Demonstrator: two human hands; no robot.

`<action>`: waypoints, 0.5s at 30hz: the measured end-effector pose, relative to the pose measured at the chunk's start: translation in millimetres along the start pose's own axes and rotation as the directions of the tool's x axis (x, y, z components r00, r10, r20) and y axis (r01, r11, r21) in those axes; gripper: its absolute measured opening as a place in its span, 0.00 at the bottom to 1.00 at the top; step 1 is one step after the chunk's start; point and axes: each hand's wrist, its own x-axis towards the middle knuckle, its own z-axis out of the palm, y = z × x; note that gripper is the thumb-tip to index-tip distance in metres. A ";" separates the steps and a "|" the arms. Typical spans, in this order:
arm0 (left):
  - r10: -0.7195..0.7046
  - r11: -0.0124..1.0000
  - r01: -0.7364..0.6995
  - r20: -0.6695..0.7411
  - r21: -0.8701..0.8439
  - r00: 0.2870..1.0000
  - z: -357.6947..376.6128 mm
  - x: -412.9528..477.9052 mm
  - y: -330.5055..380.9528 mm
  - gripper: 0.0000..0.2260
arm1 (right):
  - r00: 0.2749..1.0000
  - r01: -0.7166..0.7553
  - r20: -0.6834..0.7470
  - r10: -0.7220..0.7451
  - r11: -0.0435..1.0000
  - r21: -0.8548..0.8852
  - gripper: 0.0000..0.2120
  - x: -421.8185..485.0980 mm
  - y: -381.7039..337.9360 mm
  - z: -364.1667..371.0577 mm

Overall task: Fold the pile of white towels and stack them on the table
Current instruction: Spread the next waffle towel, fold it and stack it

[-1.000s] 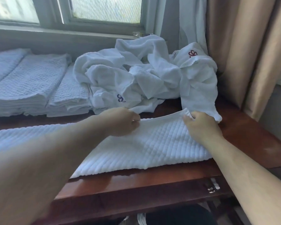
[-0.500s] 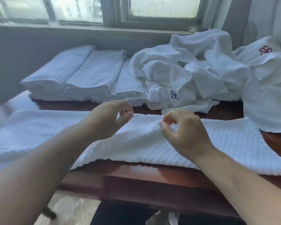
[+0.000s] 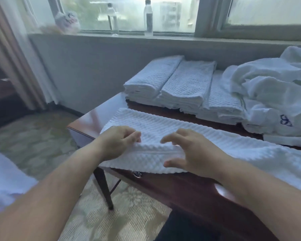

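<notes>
A long white waffle-weave towel point(image 3: 146, 124) lies as a folded strip along the front of the dark wooden table point(image 3: 92, 119). Near its left end, my left hand point(image 3: 118, 141) pinches the raised edge of the top layer with curled fingers. My right hand point(image 3: 189, 150) is just to the right, fingers arched over the same ridge and thumb at the towel's front edge. Folded white towels point(image 3: 186, 84) stand in three stacks at the back of the table. A rumpled pile of unfolded white towels point(image 3: 268, 84) with a blue logo lies to their right.
The table's left corner and a leg stand over patterned carpet point(image 3: 42, 136). Two bottles point(image 3: 148, 18) stand on the window sill behind. A curtain point(image 3: 16, 58) hangs at the left. A metal drawer pull point(image 3: 137, 173) shows under the towel's front edge.
My view and both hands have shifted left along the towel strip, from its right end to near its left end. The hands let go of the right end and now hold a raised ridge.
</notes>
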 end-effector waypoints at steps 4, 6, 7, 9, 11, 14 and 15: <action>0.038 0.999 -0.038 0.097 0.006 0.995 -1.7 -3.5 0.5 0.26 | 0.996 0.091 0.001 -0.091 0.996 -0.008 0.19 8.5 -7.8 8.3; 0.047 0.997 -0.041 0.102 -0.063 0.994 -3.9 -3.2 -1.0 0.26 | 0.995 0.101 -0.023 -0.100 0.995 0.010 0.11 13.7 -10.5 9.8; 0.048 0.991 -0.035 0.101 -0.127 0.994 -6.3 -3.7 -2.1 0.25 | 0.994 0.110 -0.031 -0.109 0.993 0.037 0.10 15.5 -11.4 9.2; 0.058 0.964 -0.028 0.107 -0.264 0.993 -14.7 -4.3 -5.4 0.26 | 0.992 0.111 -0.070 -0.102 0.982 0.154 0.11 17.9 -11.6 3.2; 0.069 0.936 -0.024 0.117 -0.352 0.991 -27.6 -3.9 -8.9 0.30 | 0.987 0.085 -0.152 -0.044 0.958 0.275 0.12 20.8 -7.8 -7.3; 0.065 0.946 -0.030 0.101 -0.323 0.993 -52.0 -0.2 -14.5 0.30 | 0.971 -0.003 -0.223 0.084 0.940 0.342 0.09 31.1 5.3 -22.2; 0.064 0.968 -0.033 0.115 -0.249 0.991 -60.3 2.4 -16.6 0.29 | 0.967 -0.021 -0.233 0.106 0.941 0.338 0.08 35.8 9.8 -25.4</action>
